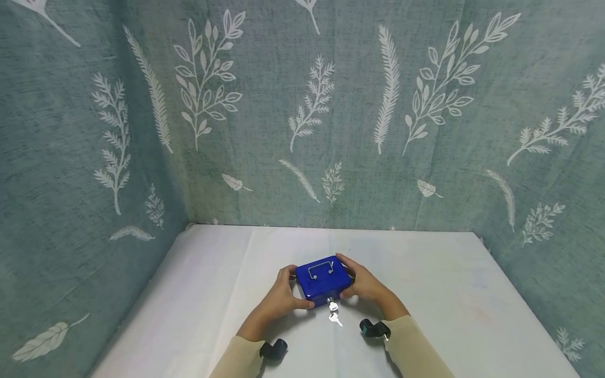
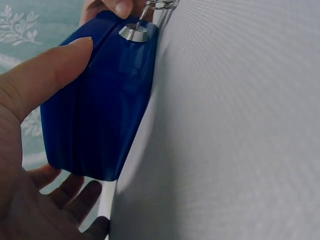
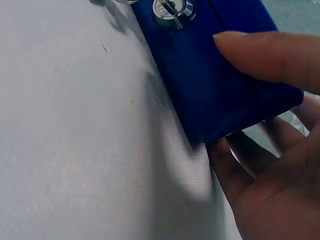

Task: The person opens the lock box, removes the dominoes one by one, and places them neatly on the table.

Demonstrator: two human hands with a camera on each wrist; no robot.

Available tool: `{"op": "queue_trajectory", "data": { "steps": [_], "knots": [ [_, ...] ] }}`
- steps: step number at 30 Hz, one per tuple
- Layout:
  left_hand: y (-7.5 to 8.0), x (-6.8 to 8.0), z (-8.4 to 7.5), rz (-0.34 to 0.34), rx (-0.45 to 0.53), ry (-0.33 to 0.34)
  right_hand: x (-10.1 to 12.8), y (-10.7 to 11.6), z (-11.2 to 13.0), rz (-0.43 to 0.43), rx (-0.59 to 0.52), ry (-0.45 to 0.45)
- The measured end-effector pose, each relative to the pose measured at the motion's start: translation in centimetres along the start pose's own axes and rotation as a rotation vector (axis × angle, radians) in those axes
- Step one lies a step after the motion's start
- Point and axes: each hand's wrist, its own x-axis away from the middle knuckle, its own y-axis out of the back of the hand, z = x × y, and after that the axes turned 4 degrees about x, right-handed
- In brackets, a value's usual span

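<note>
A small blue metal box (image 1: 323,278) with a silver handle on its lid stands on the white table (image 1: 449,294). A key (image 1: 333,310) sits in its front lock (image 3: 172,9), and a second key dangles from it on a ring. My left hand (image 1: 285,294) grips the box's left side, thumb (image 2: 50,70) on the front face and fingers behind. On the right side my right hand (image 1: 365,283) grips it the same way, thumb (image 3: 265,52) across the front and fingers (image 3: 250,165) round the corner. The lid is down.
Green curtains (image 1: 302,105) printed with white leaves close off the table at the back and both sides. A black wrist camera sits on each forearm (image 1: 274,349) (image 1: 375,329). White cloth covers the table all round the box.
</note>
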Motion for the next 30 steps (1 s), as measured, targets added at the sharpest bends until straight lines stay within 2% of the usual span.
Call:
{"op": "queue_trajectory", "data": {
  "steps": [5,12,21,30],
  "knots": [
    [0.0,-0.1,-0.2,0.009,-0.013,-0.017,0.2,0.1,-0.6,-0.014,0.046,-0.051],
    [0.7,-0.6,-0.3,0.070,-0.028,-0.032,1.5,0.5,-0.2,-0.030,0.111,-0.079],
    [1.3,-0.9,-0.7,0.140,0.012,-0.048,2.9,0.6,-0.1,-0.012,0.066,-0.082],
    [1.5,-0.9,-0.3,0.174,0.008,-0.023,4.0,0.7,0.4,-0.005,0.032,-0.090]
  ]
}}
